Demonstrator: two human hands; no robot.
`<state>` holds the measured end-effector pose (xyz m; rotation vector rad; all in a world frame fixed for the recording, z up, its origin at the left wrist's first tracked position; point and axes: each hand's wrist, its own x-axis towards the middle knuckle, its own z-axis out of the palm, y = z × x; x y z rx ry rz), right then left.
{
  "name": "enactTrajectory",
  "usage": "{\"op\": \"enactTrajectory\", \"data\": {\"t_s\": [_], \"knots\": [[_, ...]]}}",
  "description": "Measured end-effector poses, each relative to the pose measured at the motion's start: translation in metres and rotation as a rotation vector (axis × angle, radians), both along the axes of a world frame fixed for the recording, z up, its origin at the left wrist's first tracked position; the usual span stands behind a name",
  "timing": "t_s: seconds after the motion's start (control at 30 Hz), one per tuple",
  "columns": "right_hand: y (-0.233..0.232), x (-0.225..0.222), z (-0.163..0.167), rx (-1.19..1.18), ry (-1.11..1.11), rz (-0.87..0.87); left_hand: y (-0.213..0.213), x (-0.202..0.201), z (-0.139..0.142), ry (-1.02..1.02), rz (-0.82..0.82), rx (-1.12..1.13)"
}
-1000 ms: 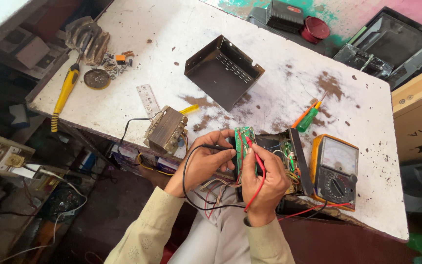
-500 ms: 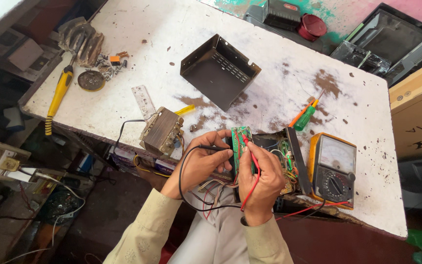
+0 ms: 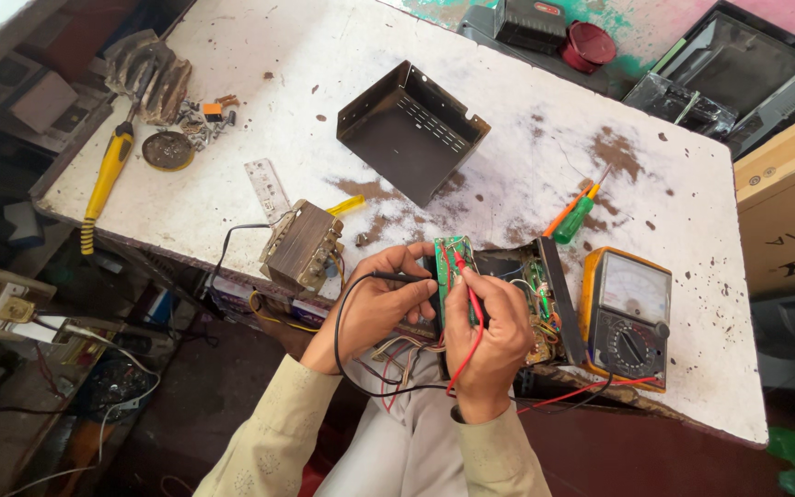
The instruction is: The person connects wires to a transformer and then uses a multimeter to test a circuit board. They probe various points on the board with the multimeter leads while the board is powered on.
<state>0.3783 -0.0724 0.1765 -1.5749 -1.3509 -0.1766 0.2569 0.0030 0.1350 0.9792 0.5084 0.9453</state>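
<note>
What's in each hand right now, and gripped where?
Left hand holds the black probe along its shaft. Right hand pinches the red probe mid-shaft, pen-style, tip on the green circuit board.

My white, stained worktop [image 3: 526, 138] holds a black metal box [image 3: 411, 132], a yellow meter [image 3: 627, 315], a transformer [image 3: 301, 245], and a yellow-handled screwdriver [image 3: 105, 179].

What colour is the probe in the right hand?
Red: the probe in the right hand, seen in the head view.

Probes in both hands on circuit board [image 3: 450, 267]
</note>
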Motion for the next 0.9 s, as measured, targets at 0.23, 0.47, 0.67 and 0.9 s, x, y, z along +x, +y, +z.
{"op": "enactTrajectory", "data": {"t_s": [0.23,0.47,0.67,0.9], "knots": [[-0.003,0.002,-0.001,0.000,0.051,0.035,0.000,-0.001,0.000,-0.005,-0.004,0.022],[0.000,0.002,0.000,-0.008,-0.015,0.030,0.001,0.002,-0.006,0.000,0.001,-0.018],[0.000,-0.003,0.006,-0.032,-0.138,0.036,0.000,0.002,-0.008,0.019,-0.025,-0.064],[0.002,-0.006,0.010,-0.087,-0.146,0.038,0.001,0.003,-0.007,0.011,-0.005,-0.038]]}}
